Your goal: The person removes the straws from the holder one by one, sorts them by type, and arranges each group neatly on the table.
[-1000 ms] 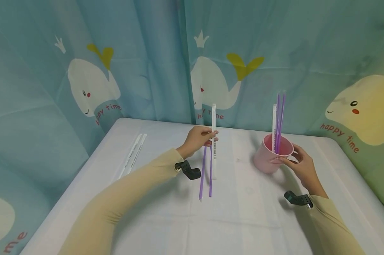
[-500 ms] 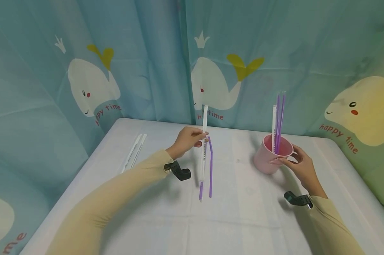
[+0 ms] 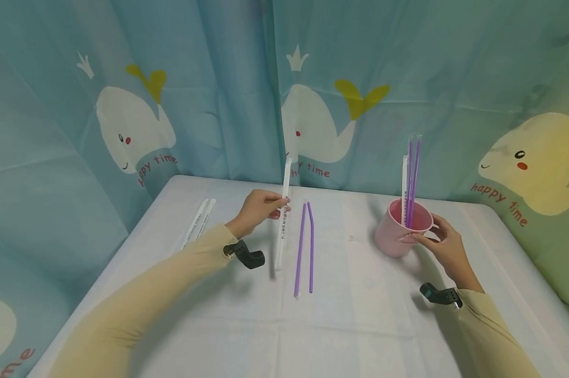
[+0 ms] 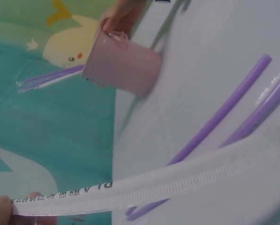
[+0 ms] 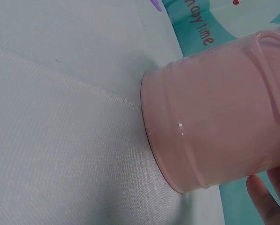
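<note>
My left hand (image 3: 256,211) pinches a straw in a white printed paper wrapper (image 3: 283,227) between thumb and fingers, nearly upright above the table. In the left wrist view the wrapper (image 4: 144,190) stretches across the bottom, passing in front of the purple straws (image 4: 219,117). Just right of that hand, two purple straws (image 3: 311,252) lie side by side. My right hand (image 3: 447,247) holds a pink cup (image 3: 389,236) at its right side, by the handle and rim. Inside the cup stand a white wrapped straw (image 3: 404,184) and purple straws (image 3: 417,173) in clear film.
Two white wrapped straws (image 3: 199,223) lie on the left of the white-covered table (image 3: 350,331), partly behind the left sleeve. A blue-green curtain (image 3: 228,105) with whale prints hangs behind and along the sides.
My left hand has moved left with the wrapped straw, away from the two purple straws, which now show fully. The right hand and cup have stayed in place.
</note>
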Demonstrator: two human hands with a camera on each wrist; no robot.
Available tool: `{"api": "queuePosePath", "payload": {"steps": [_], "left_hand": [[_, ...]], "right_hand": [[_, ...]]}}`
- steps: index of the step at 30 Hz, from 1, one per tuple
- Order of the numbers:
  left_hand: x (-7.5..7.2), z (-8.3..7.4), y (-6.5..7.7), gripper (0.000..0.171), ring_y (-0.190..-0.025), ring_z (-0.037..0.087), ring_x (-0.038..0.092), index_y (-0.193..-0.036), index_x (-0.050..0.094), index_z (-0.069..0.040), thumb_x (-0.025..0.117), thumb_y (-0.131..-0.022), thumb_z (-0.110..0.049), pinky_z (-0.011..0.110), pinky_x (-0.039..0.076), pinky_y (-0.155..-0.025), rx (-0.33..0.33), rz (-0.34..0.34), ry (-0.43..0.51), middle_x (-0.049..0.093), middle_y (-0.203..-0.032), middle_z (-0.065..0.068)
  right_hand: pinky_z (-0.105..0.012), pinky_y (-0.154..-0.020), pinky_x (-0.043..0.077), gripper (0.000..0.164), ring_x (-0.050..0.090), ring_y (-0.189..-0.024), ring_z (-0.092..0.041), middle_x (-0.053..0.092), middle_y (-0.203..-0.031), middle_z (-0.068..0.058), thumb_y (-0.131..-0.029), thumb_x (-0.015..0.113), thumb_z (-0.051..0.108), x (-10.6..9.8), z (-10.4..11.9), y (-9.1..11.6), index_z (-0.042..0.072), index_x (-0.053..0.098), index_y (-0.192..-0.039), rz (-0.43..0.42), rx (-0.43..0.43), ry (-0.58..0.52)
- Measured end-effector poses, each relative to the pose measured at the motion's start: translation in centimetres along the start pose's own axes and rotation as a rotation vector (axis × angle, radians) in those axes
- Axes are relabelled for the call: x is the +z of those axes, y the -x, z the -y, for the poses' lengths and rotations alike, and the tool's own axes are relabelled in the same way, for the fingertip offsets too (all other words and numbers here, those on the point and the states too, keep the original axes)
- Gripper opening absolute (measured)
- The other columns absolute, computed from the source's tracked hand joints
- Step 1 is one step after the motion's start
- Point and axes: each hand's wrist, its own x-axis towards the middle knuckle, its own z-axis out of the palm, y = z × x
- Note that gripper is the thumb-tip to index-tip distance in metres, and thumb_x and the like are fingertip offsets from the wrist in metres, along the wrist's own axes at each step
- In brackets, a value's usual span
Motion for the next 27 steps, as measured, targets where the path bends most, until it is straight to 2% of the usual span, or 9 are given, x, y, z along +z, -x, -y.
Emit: {"api": "queuePosePath", "payload": {"steps": [3,5,9,11,15,18,20,27], "left_hand": [[-0.5,0.1,0.2,0.028,-0.077,0.014,0.066,-0.111,0.068,-0.002,0.062,-0.091,-0.022,0.023,0.057,-0.075,-0.017,-0.014,-0.018,0.071,-0.105,0.015],[-0.9,0.2,0.2,0.029,-0.079,0.017,0.067,-0.111,0.068,-0.002,0.063,-0.091,-0.022,0.023,0.057,-0.074,-0.026,-0.022,-0.022,0.071,-0.105,0.015],[-1.7,0.2,0.4,0.03,-0.09,0.028,0.067,-0.113,0.067,-0.001,0.062,-0.092,-0.022,0.024,0.057,-0.075,-0.034,-0.029,-0.026,0.07,-0.107,0.016],[-2.2,0.1,0.5,0.03,-0.093,0.029,0.066,-0.113,0.066,-0.001,0.06,-0.092,-0.022,0.025,0.057,-0.076,-0.035,-0.031,-0.032,0.07,-0.108,0.016],[-3.1,0.1,0.6,0.032,-0.089,0.021,0.066,-0.115,0.065,0.0,0.059,-0.093,-0.023,0.026,0.057,-0.078,-0.057,-0.041,-0.04,0.069,-0.111,0.016],[-3.9,0.2,0.7,0.034,-0.086,0.014,0.065,-0.117,0.063,0.0,0.059,-0.094,-0.024,0.027,0.057,-0.08,-0.083,-0.042,-0.049,0.068,-0.114,0.015],[-4.5,0.2,0.8,0.033,-0.087,0.014,0.065,-0.118,0.062,-0.001,0.058,-0.094,-0.023,0.028,0.057,-0.081,-0.096,-0.039,-0.057,0.068,-0.115,0.015],[-6.7,0.9,1.0,0.033,-0.109,0.025,0.062,-0.124,0.057,0.0,0.055,-0.095,-0.016,0.034,0.054,-0.091,-0.123,0.0,-0.091,0.063,-0.123,0.016]], "right_hand": [[-0.001,-0.082,0.043,0.075,0.043,-0.121,-0.018,0.035,-0.145,-0.023,-0.088,0.065,0.033,0.0,0.0,0.1,0.007,0.026,-0.148,-0.005,0.001,0.003],[0.0,-0.082,0.043,0.075,0.043,-0.121,-0.018,0.036,-0.144,-0.022,-0.088,0.065,0.034,0.0,-0.1,0.0,0.008,0.027,-0.148,-0.005,0.001,0.006],[-0.002,-0.083,0.043,0.075,0.042,-0.124,-0.028,0.035,-0.145,-0.022,-0.089,0.064,0.034,0.0,-0.1,-0.1,0.008,0.026,-0.148,-0.005,-0.004,0.016],[-0.002,-0.084,0.043,0.074,0.04,-0.125,-0.032,0.035,-0.145,-0.023,-0.089,0.064,0.034,0.0,-0.1,-0.1,0.008,0.026,-0.148,-0.005,-0.005,0.015],[-0.003,-0.084,0.043,0.075,0.039,-0.127,-0.036,0.034,-0.146,-0.023,-0.089,0.064,0.034,0.0,-0.1,-0.2,0.008,0.026,-0.148,-0.001,0.0,0.014],[-0.003,-0.084,0.044,0.075,0.039,-0.127,-0.034,0.034,-0.146,-0.023,-0.089,0.064,0.034,-0.1,-0.1,-0.1,0.009,0.026,-0.148,0.004,0.0,0.011],[-0.002,-0.083,0.044,0.075,0.04,-0.126,-0.032,0.035,-0.146,-0.022,-0.088,0.064,0.033,-0.1,-0.2,-0.1,0.009,0.026,-0.148,0.002,-0.002,0.01],[-0.001,-0.082,0.043,0.075,0.041,-0.126,-0.031,0.035,-0.146,-0.022,-0.088,0.065,0.033,-0.1,-0.1,-0.3,0.01,0.027,-0.148,-0.003,-0.001,0.01]]}}
